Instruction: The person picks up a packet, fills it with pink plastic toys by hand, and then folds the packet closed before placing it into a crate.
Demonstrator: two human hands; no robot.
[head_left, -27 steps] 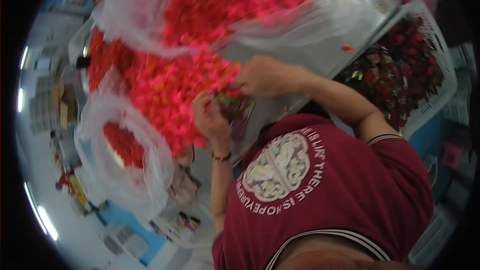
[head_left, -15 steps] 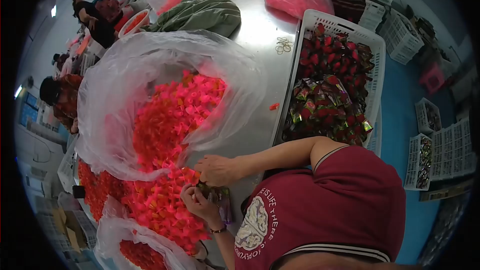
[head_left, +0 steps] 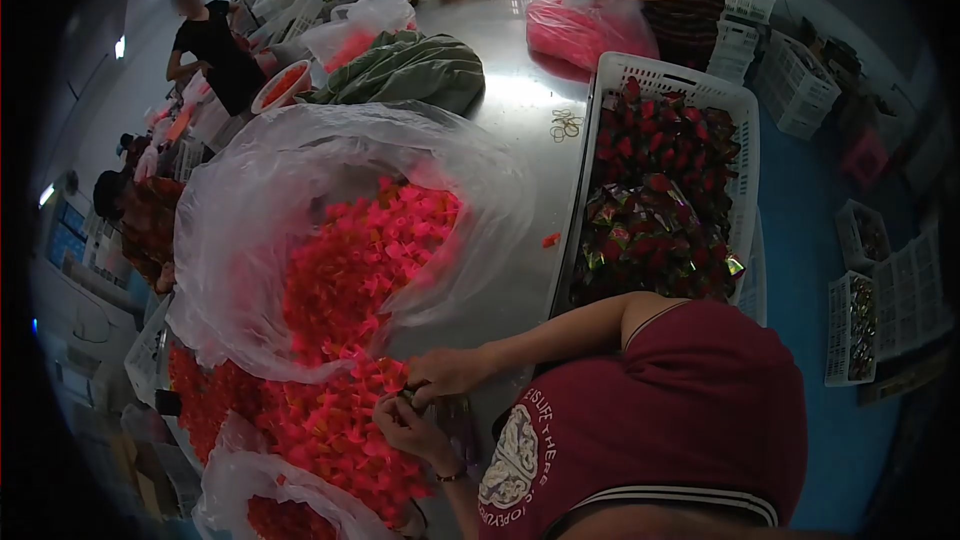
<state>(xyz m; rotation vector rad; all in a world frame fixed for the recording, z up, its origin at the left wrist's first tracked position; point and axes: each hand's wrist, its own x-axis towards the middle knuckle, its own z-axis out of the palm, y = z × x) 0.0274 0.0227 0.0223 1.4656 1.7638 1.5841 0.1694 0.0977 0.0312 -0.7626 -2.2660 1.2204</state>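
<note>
My right hand [head_left: 447, 372] is closed at the edge of a pile of small pink-and-orange plastic pieces [head_left: 345, 418]. Just below it my left hand [head_left: 412, 428], with a bracelet at the wrist, has its fingers pinched together. A small dark-green bit of wrapper [head_left: 405, 394] shows at the left fingertips, between the two hands. What the right fingers hold is hidden. Dark purple wrappers [head_left: 460, 425] lie beneath my forearms, partly covered. Beyond my hands, a large clear plastic bag [head_left: 240, 260] lies open, spilling the same pink pieces.
On the right stands a white crate [head_left: 750, 160] full of red-and-dark wrapped packets [head_left: 665, 210]. Rubber bands [head_left: 565, 125] and a stray red piece [head_left: 551, 240] lie on the metal table [head_left: 520, 155]. A green cloth bundle [head_left: 410, 75] sits farther back. Across the table a person handles a pink bag [head_left: 585, 30].
The view has tilted, so the scene sits slightly lower. My hands have come closer together, and the green wrapper shows less. The person across the table now has both hands on the pink bag.
</note>
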